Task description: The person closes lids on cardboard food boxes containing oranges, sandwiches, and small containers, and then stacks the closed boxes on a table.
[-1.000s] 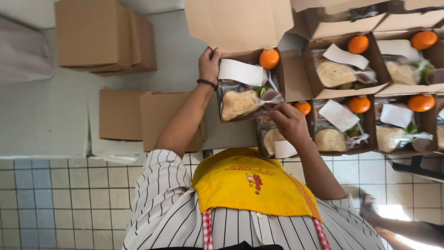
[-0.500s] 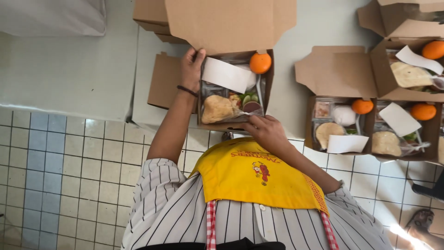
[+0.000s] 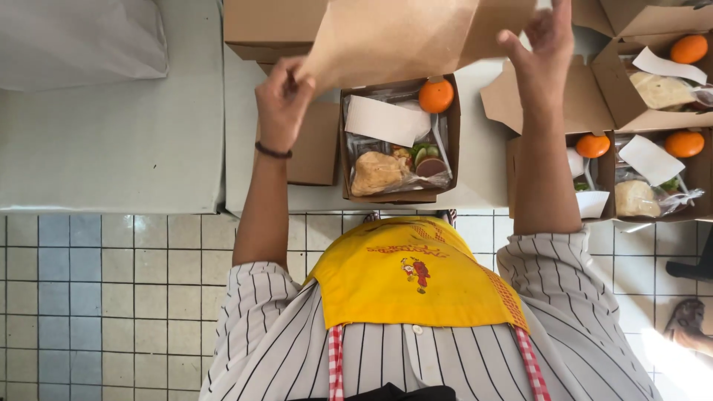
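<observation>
A brown cardboard meal box sits open on the pale desk straight ahead, holding an orange in its far right corner, a white paper slip and wrapped food. Its raised lid is pinched at the left corner by the left hand, while the right hand grips the lid's right edge with fingers curled. More open boxes with oranges and white slips stand to the right, and closed brown boxes lie at the far left.
</observation>
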